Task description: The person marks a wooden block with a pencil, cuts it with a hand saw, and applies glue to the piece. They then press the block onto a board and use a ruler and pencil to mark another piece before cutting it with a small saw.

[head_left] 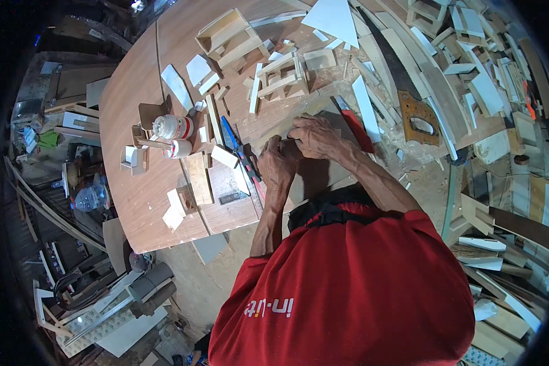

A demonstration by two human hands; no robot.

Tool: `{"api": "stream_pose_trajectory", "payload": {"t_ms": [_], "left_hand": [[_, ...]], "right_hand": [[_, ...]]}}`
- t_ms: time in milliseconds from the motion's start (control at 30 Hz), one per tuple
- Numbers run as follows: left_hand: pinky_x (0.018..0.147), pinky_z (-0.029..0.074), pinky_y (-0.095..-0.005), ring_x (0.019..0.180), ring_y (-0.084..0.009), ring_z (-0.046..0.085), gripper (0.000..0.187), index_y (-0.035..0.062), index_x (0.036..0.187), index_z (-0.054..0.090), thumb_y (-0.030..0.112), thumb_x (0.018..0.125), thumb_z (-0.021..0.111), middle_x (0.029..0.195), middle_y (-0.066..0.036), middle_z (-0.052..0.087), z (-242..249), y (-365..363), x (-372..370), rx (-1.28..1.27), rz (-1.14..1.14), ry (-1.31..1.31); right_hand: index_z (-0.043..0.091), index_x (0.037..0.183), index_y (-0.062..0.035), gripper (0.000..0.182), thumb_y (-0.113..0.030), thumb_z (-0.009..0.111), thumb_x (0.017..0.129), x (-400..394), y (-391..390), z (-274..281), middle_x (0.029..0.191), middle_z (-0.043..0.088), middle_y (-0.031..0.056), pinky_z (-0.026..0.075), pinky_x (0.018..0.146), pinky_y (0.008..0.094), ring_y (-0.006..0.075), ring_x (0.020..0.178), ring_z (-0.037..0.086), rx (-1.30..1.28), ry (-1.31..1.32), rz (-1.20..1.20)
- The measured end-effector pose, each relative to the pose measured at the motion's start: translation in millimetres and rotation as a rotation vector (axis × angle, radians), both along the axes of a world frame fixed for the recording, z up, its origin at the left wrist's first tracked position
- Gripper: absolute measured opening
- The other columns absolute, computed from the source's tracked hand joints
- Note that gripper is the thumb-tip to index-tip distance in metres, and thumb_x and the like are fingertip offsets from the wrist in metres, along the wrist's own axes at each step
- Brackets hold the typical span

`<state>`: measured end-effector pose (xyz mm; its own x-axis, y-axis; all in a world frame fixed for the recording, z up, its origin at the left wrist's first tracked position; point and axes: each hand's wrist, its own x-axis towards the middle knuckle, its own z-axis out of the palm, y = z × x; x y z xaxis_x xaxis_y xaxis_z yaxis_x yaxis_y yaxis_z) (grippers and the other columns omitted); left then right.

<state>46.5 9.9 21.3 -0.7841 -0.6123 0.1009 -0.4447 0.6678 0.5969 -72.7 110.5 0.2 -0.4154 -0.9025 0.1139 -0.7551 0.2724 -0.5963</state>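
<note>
our left hand [277, 165], right hand [315, 138] adjacent, fingers curled, we can't tell grip; brown wood-grain tabletop [131, 91], scrap-cluttered workshop floor [238, 262].

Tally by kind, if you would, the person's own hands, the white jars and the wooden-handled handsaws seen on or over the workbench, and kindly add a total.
Hands: 2
White jars: 2
Wooden-handled handsaw: 1
Total: 5

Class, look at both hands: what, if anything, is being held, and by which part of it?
It cannot be told: the left hand and right hand bend over a flat board, their curled fingers hiding whatever may be gripped.
</note>
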Motion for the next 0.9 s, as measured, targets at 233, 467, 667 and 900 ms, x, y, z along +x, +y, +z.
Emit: {"api": "stream_pose_trajectory", "payload": {"t_ms": [233,467,667,900], "left_hand": [[0.065,0.050,-0.0455,0.077,-0.0412,0.065,0.035,-0.0031,0.108,0.059,0.012,0.077,0.062,0.079,-0.026,0.065,14.0,6.0,-6.2,0.069,0.111,-0.099],[0.069,0.051,-0.0456,0.081,-0.0413,0.065,0.031,-0.0034,0.107,0.060,0.010,0.079,0.059,0.088,-0.026,0.065,-7.0,-3.1,0.9,-0.009,0.029,-0.063],[0.071,0.051,-0.0447,0.083,-0.0404,0.065,0.028,-0.0028,0.104,0.062,0.009,0.080,0.058,0.091,-0.024,0.066,-3.7,-3.6,1.7,-0.033,-0.033,-0.049],[0.052,0.049,-0.0397,0.056,-0.0339,0.064,0.049,-0.0053,0.120,0.047,0.009,0.077,0.064,0.063,-0.020,0.061,-15.2,-7.0,2.3,-0.089,0.001,-0.009]], "right_hand": [[0.069,0.080,-0.0069,0.015,-0.011,0.056,0.073,1.8,-0.1,-3.4,0.093,0.059,0.0148,0.046,0.086,0.0451,0.0332,0.101,0.057,-0.044,-0.008,0.014],[0.068,0.084,-0.0054,0.017,-0.010,0.059,0.070,1.7,-1.0,-3.9,0.096,0.060,0.0150,0.046,0.086,0.0454,0.0332,0.102,0.057,-0.042,-0.061,-0.025],[0.068,0.094,-0.0077,0.024,-0.012,0.065,0.071,-2.4,3.6,1.0,0.093,0.059,0.0106,0.047,0.082,0.0457,0.0315,0.095,0.059,-0.119,-0.025,-0.034],[0.069,0.086,-0.0087,0.017,-0.010,0.058,0.073,-3.0,5.9,2.9,0.092,0.061,0.0131,0.048,0.084,0.0448,0.0319,0.096,0.059,-0.024,-0.067,0.009]]}}
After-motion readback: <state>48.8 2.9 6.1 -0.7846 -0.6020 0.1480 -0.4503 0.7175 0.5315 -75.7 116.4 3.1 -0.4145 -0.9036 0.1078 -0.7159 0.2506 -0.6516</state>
